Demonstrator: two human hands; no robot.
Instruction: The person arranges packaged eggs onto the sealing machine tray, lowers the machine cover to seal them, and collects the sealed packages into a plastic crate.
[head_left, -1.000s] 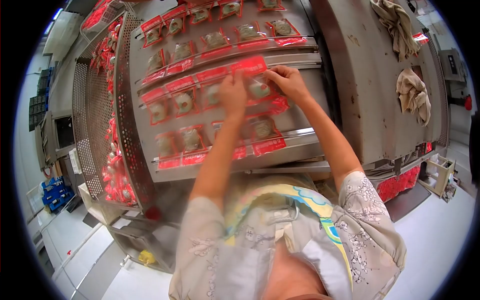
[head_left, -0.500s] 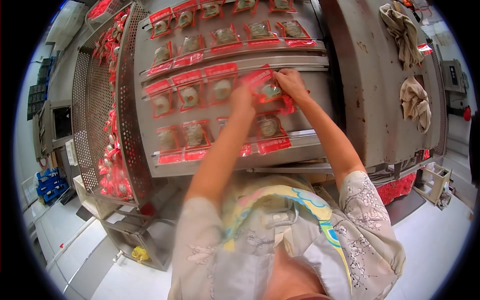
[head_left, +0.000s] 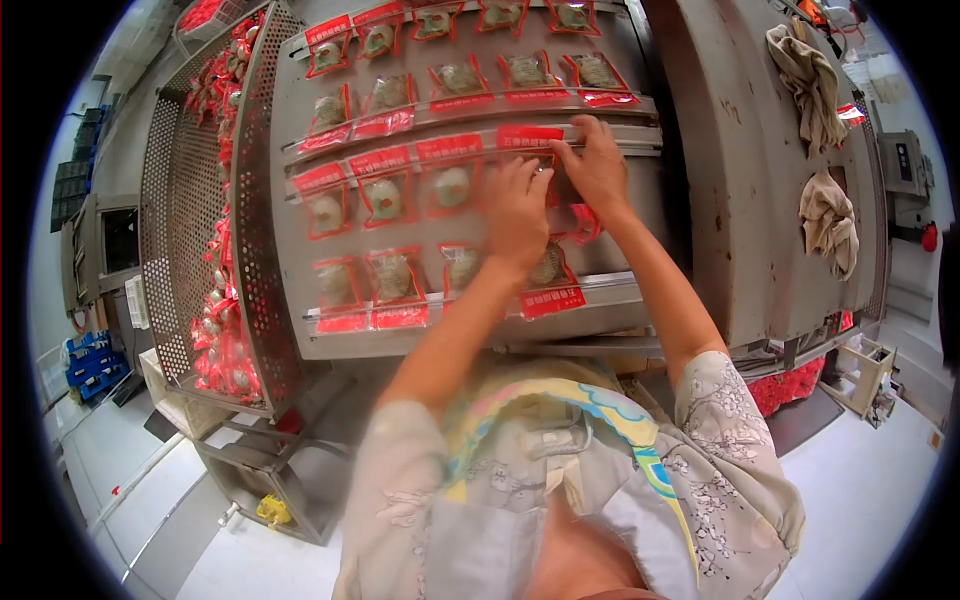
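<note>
Flat on the steel bed lies a clear pouch with a red label point(head_left: 530, 137), with both my hands over it. My left hand point(head_left: 518, 215), a little blurred, rests across its lower part, fingers bent and slightly apart, hiding most of the contents. At its right edge is my right hand point(head_left: 597, 172), thumb and fingers apart. Below my right hand sits a red crumpled piece of packaging point(head_left: 584, 223). To the left in the same row are similar pouches with a pale round item inside, such as this pouch point(head_left: 450, 187). Another pouch point(head_left: 550, 268) lies partly behind my left wrist.
Metal bars point(head_left: 460, 122) cross the bed between rows of pouches. At left stands a perforated metal bin point(head_left: 180, 240) with a heap of red-labelled packets point(head_left: 225, 345). A steel housing point(head_left: 745, 160) on the right carries two crumpled cloths point(head_left: 828, 225).
The pouch held raised and tilted between my hands now lies flat in its row. My left hand has moved right over it, and my right hand's fingers have spread.
</note>
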